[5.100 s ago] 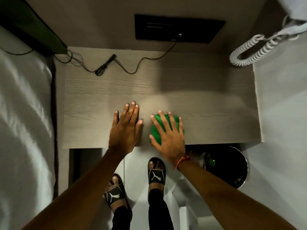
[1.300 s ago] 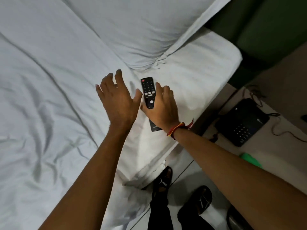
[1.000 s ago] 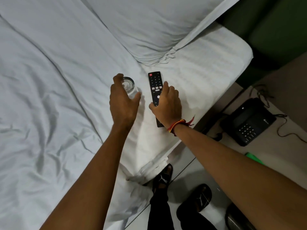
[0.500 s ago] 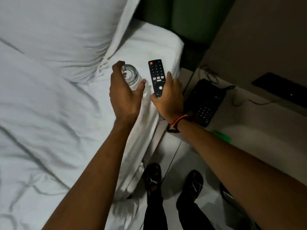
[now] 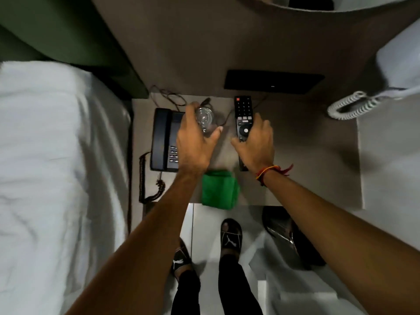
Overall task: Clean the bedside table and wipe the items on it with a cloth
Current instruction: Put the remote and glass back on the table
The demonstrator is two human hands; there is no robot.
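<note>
My left hand [image 5: 195, 144] is closed around a clear drinking glass [image 5: 204, 117], held over the grey bedside table [image 5: 318, 160] just right of the black telephone [image 5: 162, 139]. A black TV remote [image 5: 243, 117] is gripped in my right hand [image 5: 255, 146] over the middle of the table, buttons facing up. The folded green cloth [image 5: 219, 189] lies at the table's front edge, between my forearms, with no hand on it.
The white bed [image 5: 56, 178] runs along the left. A black wall panel [image 5: 272, 81] is behind the table, with thin cables [image 5: 168, 96] trailing near the phone. A white coiled cord [image 5: 350, 108] hangs at the right. A dark bin [image 5: 288, 235] stands below the table.
I lifted the glass and the remote off the bed and carried them right, over the bedside table. The view has swung from the bed to the table.
</note>
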